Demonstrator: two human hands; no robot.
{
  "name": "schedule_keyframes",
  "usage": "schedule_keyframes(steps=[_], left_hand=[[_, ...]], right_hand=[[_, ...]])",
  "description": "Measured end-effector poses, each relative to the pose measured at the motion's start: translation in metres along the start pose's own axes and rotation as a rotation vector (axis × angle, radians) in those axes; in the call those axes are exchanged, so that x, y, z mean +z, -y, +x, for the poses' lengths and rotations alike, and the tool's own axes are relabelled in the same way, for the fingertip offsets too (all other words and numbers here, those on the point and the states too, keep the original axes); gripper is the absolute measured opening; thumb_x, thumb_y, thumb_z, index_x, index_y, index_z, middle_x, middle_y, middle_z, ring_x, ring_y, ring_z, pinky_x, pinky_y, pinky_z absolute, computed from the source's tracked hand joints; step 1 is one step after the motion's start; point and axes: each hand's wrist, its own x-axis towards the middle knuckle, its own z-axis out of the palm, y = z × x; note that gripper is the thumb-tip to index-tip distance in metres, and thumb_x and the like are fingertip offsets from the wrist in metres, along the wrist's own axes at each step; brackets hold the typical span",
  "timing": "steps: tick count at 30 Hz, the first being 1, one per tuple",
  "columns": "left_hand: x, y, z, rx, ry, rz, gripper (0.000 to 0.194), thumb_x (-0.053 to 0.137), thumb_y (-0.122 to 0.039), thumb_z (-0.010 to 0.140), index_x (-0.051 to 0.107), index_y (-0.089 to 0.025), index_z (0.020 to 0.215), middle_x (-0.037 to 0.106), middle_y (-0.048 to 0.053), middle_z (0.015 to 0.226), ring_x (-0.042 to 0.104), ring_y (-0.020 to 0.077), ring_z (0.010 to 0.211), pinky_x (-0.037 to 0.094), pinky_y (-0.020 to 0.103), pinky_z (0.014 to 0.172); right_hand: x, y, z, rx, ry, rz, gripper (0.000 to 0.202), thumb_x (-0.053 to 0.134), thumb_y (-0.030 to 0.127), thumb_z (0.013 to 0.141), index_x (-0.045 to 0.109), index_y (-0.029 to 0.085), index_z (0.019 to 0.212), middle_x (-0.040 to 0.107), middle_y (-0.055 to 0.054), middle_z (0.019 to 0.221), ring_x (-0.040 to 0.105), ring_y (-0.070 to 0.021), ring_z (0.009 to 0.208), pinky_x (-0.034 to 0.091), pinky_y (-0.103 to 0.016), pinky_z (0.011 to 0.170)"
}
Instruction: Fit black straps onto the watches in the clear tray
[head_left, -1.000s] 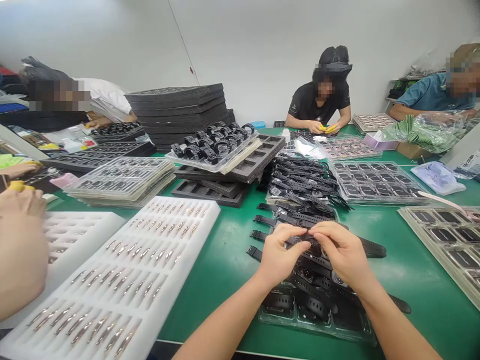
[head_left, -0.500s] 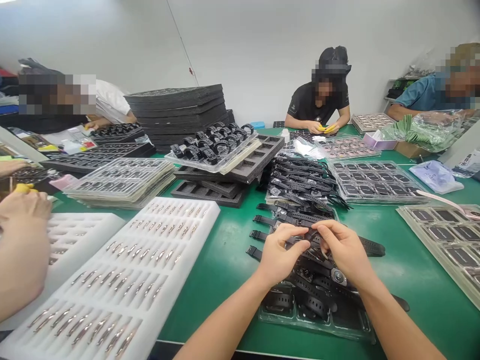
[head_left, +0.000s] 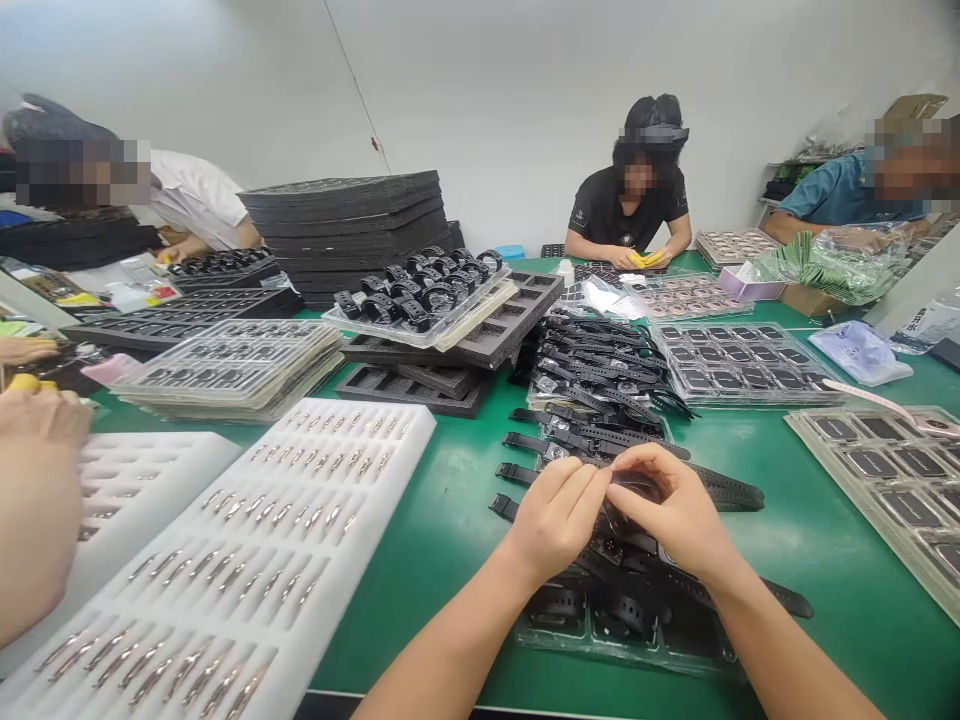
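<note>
My left hand (head_left: pixel 559 515) and my right hand (head_left: pixel 675 515) meet fingertip to fingertip above a row of black-strapped smartwatches. Both are closed on one dark smartwatch (head_left: pixel 641 487), which my fingers mostly hide. Just under the hands, more watches lie side by side with their black straps (head_left: pixel 634 575) stretched out. Some show round sensor backs, such as the watch (head_left: pixel 556 453) beyond my left hand. Beneath them is a clear plastic tray (head_left: pixel 600 650), its near pockets holding curled black straps.
On the left, a white foam tray (head_left: pixel 330 560) holds rows of shiny metal pieces. Another person's hand (head_left: pixel 37 430) is beside it. Foam trays (head_left: pixel 345 230) are stacked behind. Trays of watch faces (head_left: pixel 885 450) lie at right. A person (head_left: pixel 630 215) works across the table.
The fingers of my left hand have folded in closer against my right fingertips, hiding more of the watch. The view has shifted slightly.
</note>
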Motion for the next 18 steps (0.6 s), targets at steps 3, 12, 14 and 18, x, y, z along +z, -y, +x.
schedule_keyframes(steps=[3,12,14,18], left_hand=[[-0.001,0.0,0.001,0.013,0.031,-0.036,0.031,0.051,-0.008,0.095,0.064,-0.015,0.123,0.075,0.009,0.088,0.068,0.0216,0.078,0.061,0.038,0.074],[-0.006,0.006,0.006,0.03,-0.061,-0.099,0.032,0.061,-0.005,0.091,0.063,-0.014,0.121,0.075,0.008,0.087,0.068,0.0213,0.079,0.06,0.036,0.073],[-0.006,0.006,0.006,0.025,-0.076,-0.112,0.032,0.062,-0.004,0.09,0.063,-0.014,0.12,0.075,0.008,0.088,0.067,0.0211,0.08,0.06,0.035,0.073],[-0.003,0.005,0.006,0.027,-0.099,-0.139,0.032,0.06,-0.004,0.091,0.065,-0.017,0.121,0.076,0.008,0.092,0.068,0.0208,0.083,0.06,0.035,0.075]], right_hand=[[-0.002,0.002,0.001,-0.007,-0.004,0.011,0.013,0.073,0.028,0.081,0.065,0.023,0.09,0.07,-0.003,0.09,0.067,-0.021,0.085,0.057,-0.033,0.077],[-0.014,0.005,0.003,-0.005,-0.033,0.137,0.025,0.079,0.023,0.077,0.059,0.025,0.092,0.074,-0.003,0.093,0.07,-0.0203,0.089,0.057,-0.033,0.081],[-0.015,0.006,0.002,-0.01,0.006,0.128,0.029,0.077,0.022,0.079,0.064,0.026,0.104,0.074,-0.004,0.101,0.07,-0.021,0.097,0.057,-0.034,0.086],[-0.015,0.01,0.001,0.025,0.14,0.086,0.025,0.071,0.025,0.085,0.071,0.024,0.109,0.075,-0.006,0.108,0.07,-0.0231,0.1,0.057,-0.036,0.087]])
